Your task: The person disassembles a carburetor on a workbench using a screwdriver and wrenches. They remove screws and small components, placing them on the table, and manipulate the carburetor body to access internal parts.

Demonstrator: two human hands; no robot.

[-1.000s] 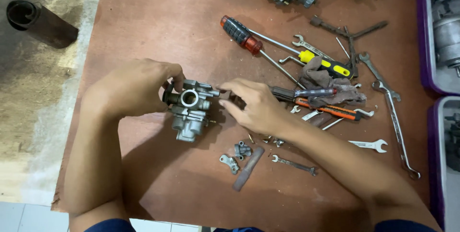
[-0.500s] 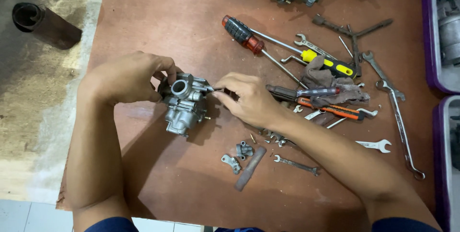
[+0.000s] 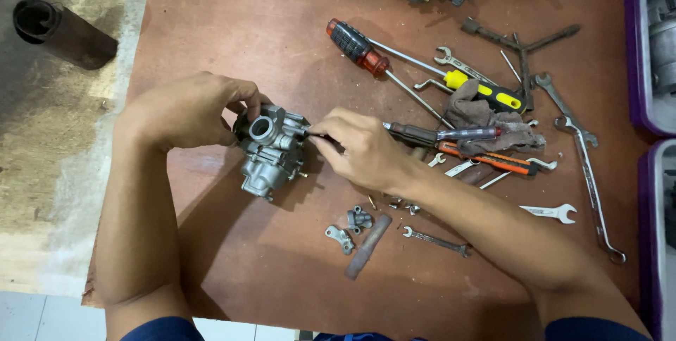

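Now your left hand (image 3: 186, 110) grips the grey carburetor (image 3: 271, 151) on the brown counter (image 3: 232, 24), while your right hand (image 3: 362, 151) pinches a thin tool (image 3: 313, 133) against its side.

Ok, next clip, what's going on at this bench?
A person is working on a small metal carburetor over a brown tabletop. The left hand grips it from the side, and the right hand pinches a small dark part against its other side; what that part is cannot be told. Screwdrivers, including a red-and-black one, wrenches and a rag lie to the right, and small loose metal pieces sit nearer the person.
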